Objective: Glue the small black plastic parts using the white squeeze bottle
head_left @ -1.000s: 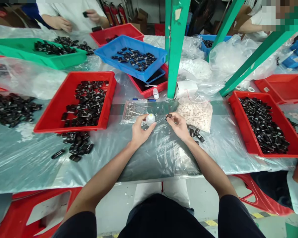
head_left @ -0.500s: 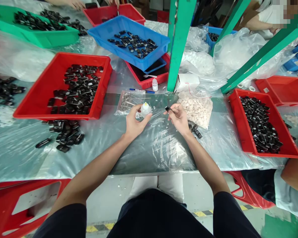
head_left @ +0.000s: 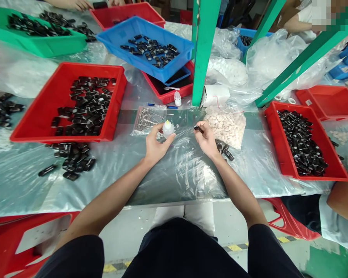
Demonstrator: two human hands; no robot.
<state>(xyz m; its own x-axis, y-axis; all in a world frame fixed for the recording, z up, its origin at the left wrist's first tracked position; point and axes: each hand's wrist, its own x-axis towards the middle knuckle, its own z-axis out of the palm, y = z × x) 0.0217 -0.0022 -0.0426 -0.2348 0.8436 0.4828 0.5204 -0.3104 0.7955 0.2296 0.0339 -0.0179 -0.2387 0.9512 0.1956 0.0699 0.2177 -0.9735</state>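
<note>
My left hand is closed around a small white squeeze bottle with a pale yellow tip, held upright just above the plastic-covered table. My right hand pinches a small black part between thumb and fingers, a short way right of the bottle. A few more black parts lie beside my right wrist. A clear bag of white pieces lies just beyond my right hand, and a clear bag of thin metal pins lies beyond my left.
A red tray of black parts sits at left, with a loose pile in front. Another red tray of parts stands at right. A blue tray, a green post and another small bottle stand behind. Other people work at the far side and at right.
The view has tilted down slightly. Both hands have kept their grips and stayed in nearly the same spot over the table.
</note>
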